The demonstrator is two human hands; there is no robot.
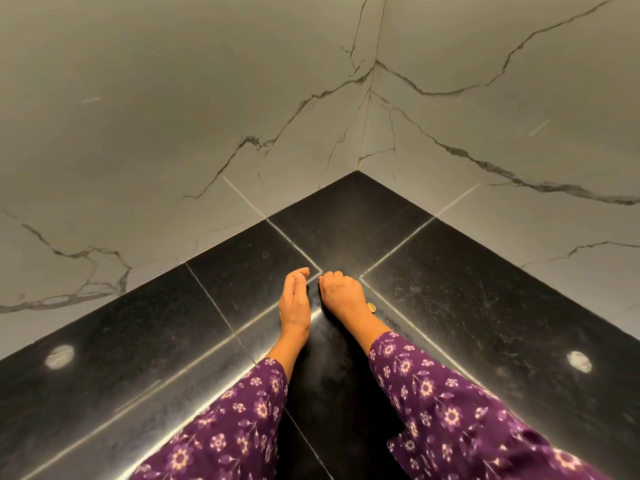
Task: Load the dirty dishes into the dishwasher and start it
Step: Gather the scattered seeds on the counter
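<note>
No dishes and no dishwasher are in view. My left hand (294,303) rests on its edge on the black stone counter (138,341), palm turned to the right, fingers stretched forward and holding nothing. Just to its right, my right hand (343,292) lies back-up on the counter with its fingers curled under; nothing shows in it. The two hands are a small gap apart and point into the corner. Both arms wear purple flowered sleeves, and a gold piece (371,307) shows at the right wrist.
The black counter runs in an L along two grey marble-veined walls (173,116) that meet at a corner (358,168). Pale joint lines cross the stone. Two round light reflections sit at the left (59,356) and the right (579,361).
</note>
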